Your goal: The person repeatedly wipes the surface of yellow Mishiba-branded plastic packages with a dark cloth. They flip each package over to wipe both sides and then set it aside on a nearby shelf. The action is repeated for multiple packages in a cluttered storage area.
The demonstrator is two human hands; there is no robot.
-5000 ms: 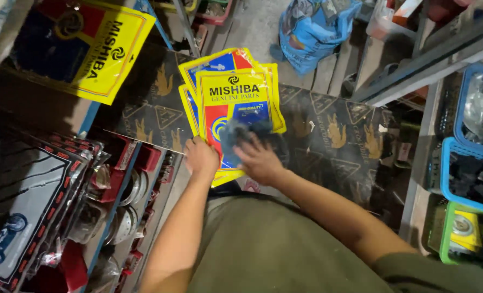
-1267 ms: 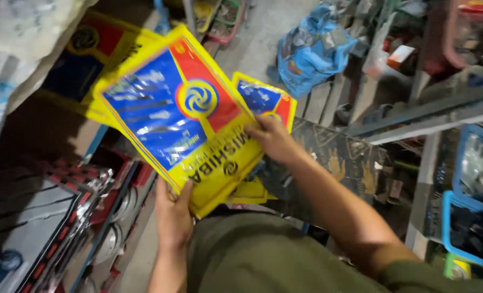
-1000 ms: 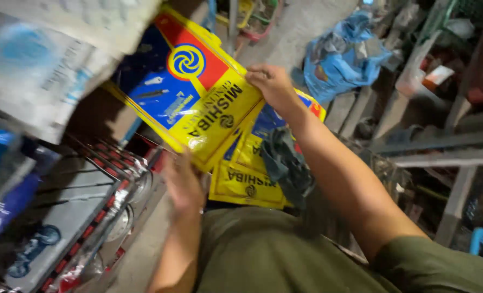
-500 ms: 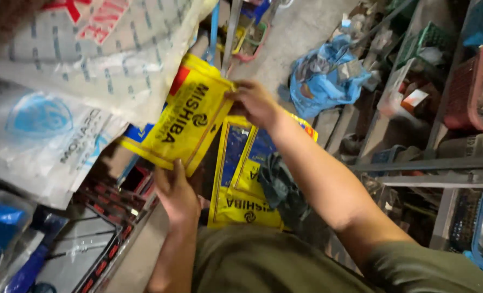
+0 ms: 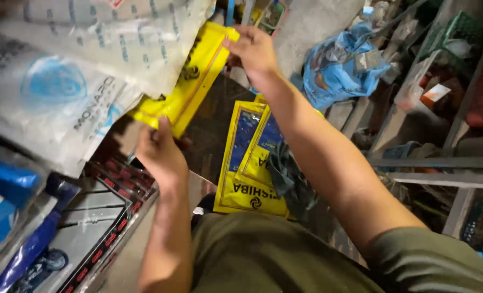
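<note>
Yellow packet (image 5: 190, 81) is clamped at its ends by both hands, left hand (image 5: 160, 154) near, right hand (image 5: 255, 51) far, sliding among the hanging white bags (image 5: 89, 70); next needs a steady push.

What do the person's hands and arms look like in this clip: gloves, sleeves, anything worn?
Both hands, left hand and right hand, are bare, with no gloves. No rings, watch or bands show. Forearms are uncovered. An olive-green short sleeve covers the right upper arm, matching the olive shirt on the torso.
</note>
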